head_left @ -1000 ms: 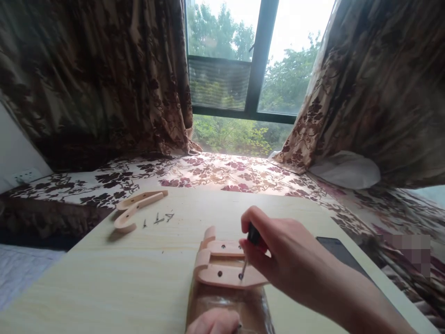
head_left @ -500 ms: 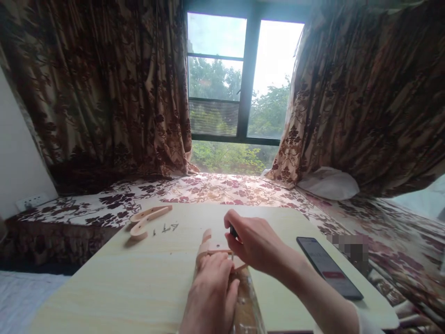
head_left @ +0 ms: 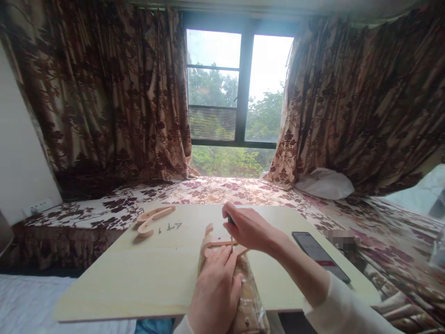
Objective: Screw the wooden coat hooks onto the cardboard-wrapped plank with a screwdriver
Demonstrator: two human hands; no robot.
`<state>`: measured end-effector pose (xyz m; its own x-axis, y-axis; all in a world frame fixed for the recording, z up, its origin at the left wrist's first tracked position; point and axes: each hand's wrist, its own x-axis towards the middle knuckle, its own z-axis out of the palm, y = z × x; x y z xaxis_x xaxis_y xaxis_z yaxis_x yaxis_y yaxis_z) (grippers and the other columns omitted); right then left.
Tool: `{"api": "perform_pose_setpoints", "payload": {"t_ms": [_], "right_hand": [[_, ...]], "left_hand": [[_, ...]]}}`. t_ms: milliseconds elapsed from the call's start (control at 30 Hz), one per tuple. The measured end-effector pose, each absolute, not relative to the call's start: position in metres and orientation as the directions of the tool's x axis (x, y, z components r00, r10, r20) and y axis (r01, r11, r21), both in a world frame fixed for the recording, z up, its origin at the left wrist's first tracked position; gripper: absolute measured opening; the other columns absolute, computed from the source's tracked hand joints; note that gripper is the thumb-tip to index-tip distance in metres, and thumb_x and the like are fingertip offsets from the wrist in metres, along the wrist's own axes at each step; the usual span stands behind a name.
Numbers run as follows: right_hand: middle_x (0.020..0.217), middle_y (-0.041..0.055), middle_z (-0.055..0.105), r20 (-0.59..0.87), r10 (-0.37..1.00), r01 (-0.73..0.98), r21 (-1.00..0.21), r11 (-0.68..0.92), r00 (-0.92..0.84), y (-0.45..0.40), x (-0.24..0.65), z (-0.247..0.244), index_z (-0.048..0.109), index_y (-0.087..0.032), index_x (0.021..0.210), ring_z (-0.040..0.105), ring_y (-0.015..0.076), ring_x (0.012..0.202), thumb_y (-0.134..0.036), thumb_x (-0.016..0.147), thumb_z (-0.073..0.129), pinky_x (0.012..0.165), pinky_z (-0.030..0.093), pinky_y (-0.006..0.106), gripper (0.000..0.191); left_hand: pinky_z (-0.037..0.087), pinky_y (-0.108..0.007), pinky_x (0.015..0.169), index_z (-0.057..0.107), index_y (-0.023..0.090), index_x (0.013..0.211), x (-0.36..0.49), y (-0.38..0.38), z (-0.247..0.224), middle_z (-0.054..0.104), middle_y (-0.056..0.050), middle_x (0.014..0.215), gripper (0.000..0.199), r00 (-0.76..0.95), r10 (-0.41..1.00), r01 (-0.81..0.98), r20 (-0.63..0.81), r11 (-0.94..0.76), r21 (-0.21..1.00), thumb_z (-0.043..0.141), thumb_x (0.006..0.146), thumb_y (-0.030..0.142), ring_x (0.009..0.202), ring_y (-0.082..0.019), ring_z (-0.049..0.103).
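My right hand [head_left: 248, 227] is closed round the black handle of a screwdriver [head_left: 231, 221], its thin shaft pointing down. The tip meets light wooden pieces [head_left: 217, 241], one curved and one a crossbar with a dark hole or screw head. On these pieces lies my left hand [head_left: 217, 283], fingers stretched forward beside the shaft and thumb apart. Under the hand and wood is a long brown block wrapped in clear plastic [head_left: 252, 297]. My fingers hide where the pieces meet.
Two curved wooden pieces [head_left: 148, 226] lie at the table's [head_left: 121, 278] far left, beside several small screws [head_left: 170, 227]. A phone [head_left: 320, 256] rests near the right edge. Beyond the table are a floral-covered ledge [head_left: 229, 190], a white bag [head_left: 325, 183] and curtains [head_left: 149, 106].
My view has shifted, so more of the table's front edge shows. Both hands keep their places at the wooden pieces, and the screwdriver stays upright in my right hand.
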<state>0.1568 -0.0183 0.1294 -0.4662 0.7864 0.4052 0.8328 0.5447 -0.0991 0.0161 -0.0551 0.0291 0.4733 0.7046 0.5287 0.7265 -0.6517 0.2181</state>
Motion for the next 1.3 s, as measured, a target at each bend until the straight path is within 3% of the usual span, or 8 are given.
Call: {"api": "perform_pose_setpoints", "payload": {"t_ms": [367,700,933,1100,1300], "right_hand": [[0.073,-0.0002,0.060,0.388,0.815,0.855,-0.114,0.505,-0.430,-0.019,0.168,0.127,0.045,-0.020,0.101,0.048,0.0138,0.060,-0.022,0.089,0.046,0.056,0.027,0.025,0.012],[0.082,0.0057,0.068,0.328,0.882,0.930,-0.022,0.366,-0.339,-0.024,0.154,0.141,0.049,-0.019,0.102,0.061,0.0188,0.071,-0.027,0.090,0.047,0.056,0.024,0.028,0.015],[0.085,0.0039,0.069,0.295,0.867,0.912,0.039,0.408,-0.401,-0.027,0.156,0.154,0.054,-0.021,0.089,0.062,0.0148,0.074,-0.025,0.094,0.039,0.059,0.029,0.025,0.016],[0.079,0.0051,0.070,0.309,0.882,0.933,0.052,0.357,-0.355,-0.025,0.156,0.151,0.056,-0.020,0.092,0.063,0.0174,0.072,-0.028,0.093,0.041,0.058,0.028,0.026,0.017],[0.086,0.0065,0.071,0.319,0.878,0.933,0.067,0.354,-0.356,-0.029,0.152,0.157,0.060,-0.019,0.092,0.063,0.0191,0.076,-0.031,0.090,0.046,0.056,0.026,0.027,0.018]], "left_hand": [[0.046,-0.051,0.100,0.054,0.013,0.127,0.014,-0.050,0.023,0.058,-0.014,0.130,0.047,0.492,0.701,0.742,0.516,-0.648,0.172,0.050,0.081,0.022,0.121,-0.030,0.053],[0.041,-0.053,0.104,0.051,0.011,0.128,0.022,-0.057,0.023,0.054,-0.015,0.132,0.046,0.466,0.737,0.767,0.489,-0.612,0.192,0.046,0.084,0.021,0.124,-0.031,0.049],[0.040,-0.054,0.104,0.053,0.009,0.127,0.022,-0.056,0.022,0.054,-0.015,0.131,0.045,0.458,0.732,0.755,0.505,-0.620,0.213,0.046,0.084,0.023,0.124,-0.031,0.048],[0.038,-0.054,0.106,0.052,0.009,0.128,0.023,-0.056,0.021,0.054,-0.015,0.131,0.046,0.447,0.734,0.754,0.511,-0.617,0.228,0.046,0.085,0.022,0.124,-0.030,0.048],[0.039,-0.052,0.105,0.052,0.010,0.127,0.022,-0.056,0.023,0.055,-0.015,0.130,0.044,0.448,0.720,0.744,0.529,-0.629,0.226,0.046,0.085,0.022,0.122,-0.030,0.049]]}}
